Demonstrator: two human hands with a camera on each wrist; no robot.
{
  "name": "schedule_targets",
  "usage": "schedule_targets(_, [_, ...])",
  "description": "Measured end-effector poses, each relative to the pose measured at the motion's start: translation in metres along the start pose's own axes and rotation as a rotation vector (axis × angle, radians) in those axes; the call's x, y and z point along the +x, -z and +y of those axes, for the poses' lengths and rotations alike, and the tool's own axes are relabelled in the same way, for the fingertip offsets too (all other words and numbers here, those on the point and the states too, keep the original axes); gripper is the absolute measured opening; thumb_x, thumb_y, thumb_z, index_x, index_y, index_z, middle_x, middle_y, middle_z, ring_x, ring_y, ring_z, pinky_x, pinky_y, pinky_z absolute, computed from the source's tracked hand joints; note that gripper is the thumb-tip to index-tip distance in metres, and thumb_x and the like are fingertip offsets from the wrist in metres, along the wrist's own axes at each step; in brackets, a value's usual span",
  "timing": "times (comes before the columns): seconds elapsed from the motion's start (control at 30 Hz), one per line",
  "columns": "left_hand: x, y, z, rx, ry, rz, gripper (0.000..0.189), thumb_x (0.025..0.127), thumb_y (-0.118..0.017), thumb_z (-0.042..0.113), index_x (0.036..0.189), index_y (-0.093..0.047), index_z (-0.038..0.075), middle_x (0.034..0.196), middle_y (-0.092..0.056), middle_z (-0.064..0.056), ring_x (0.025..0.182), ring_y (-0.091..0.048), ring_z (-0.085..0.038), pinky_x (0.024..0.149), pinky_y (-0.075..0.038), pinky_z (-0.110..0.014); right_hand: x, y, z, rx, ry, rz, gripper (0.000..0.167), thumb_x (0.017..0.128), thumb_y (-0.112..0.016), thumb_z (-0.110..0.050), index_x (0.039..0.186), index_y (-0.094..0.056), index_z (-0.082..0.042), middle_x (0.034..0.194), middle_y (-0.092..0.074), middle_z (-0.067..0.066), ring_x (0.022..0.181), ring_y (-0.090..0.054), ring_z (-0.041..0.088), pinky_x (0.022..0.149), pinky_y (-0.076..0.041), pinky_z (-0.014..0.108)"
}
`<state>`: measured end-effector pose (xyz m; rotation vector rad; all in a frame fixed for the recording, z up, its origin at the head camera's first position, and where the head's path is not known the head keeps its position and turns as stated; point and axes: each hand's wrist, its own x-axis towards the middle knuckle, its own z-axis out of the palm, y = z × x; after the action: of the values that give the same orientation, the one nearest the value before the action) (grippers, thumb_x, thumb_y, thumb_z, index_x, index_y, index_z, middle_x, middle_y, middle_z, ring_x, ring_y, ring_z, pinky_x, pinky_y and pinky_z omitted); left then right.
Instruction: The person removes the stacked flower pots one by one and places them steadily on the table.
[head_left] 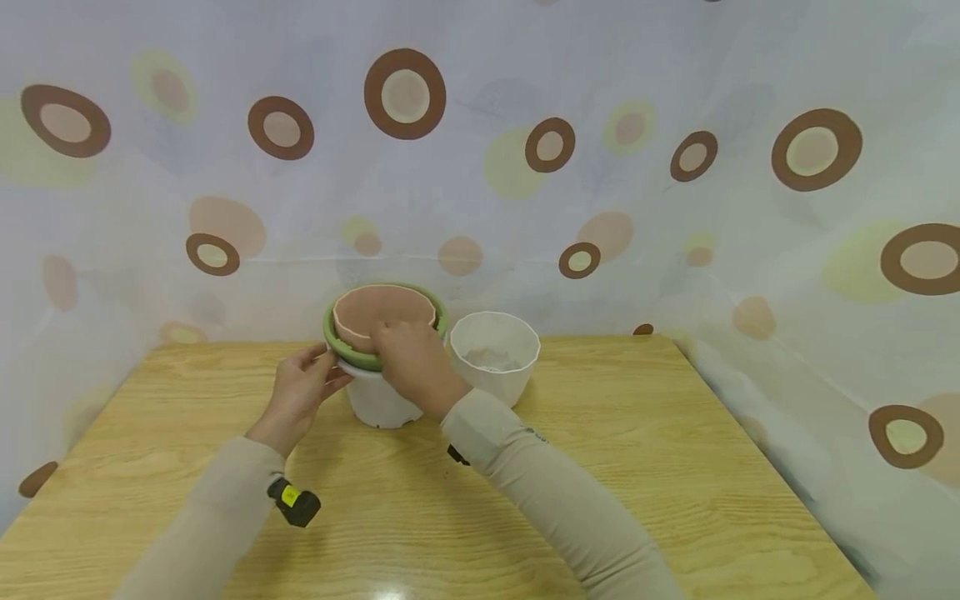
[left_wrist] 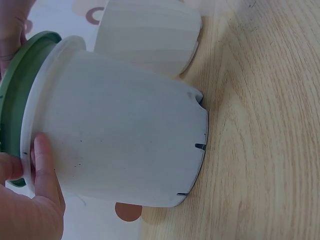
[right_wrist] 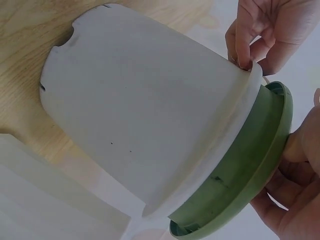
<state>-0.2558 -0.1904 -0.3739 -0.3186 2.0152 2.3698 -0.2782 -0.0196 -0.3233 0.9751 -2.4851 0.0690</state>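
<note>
Left hand (head_left: pixel 300 392) pinches the rim of a white pot (head_left: pixel 378 400), thumb under the lip. Right hand (head_left: pixel 412 358) curls over the near edge of a green pot (head_left: pixel 352 350) nested in the white one, with a pink pot (head_left: pixel 382 312) inside. The stack stands mid-table (head_left: pixel 675 467), near the far edge. A second white pot (head_left: pixel 493 354) stands just right.

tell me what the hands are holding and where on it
Left hand pinches the white pot at its rim; right hand grips the green pot by its rim.
</note>
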Motion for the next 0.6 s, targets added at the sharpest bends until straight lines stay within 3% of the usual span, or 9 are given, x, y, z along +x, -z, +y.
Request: schedule_targets(0.6, [0.0013, -0.0006, -0.0011, 0.001, 0.007, 0.024, 0.06, 0.101, -0.045, 0.019, 0.152, -0.019, 0.001, 0.129, -0.044, -0.014, 0.086, -0.06, -0.001, 0.089, -0.054, -0.017, -0.0009, 0.0074, 0.0021, 0.058, -0.013, -0.025, 0.017, 0.086, -0.06, 0.001, 0.082, -0.066, -0.015, 0.077, -0.064, -0.003, 0.071, -0.061, 0.012, 0.062, -0.056, 0.029])
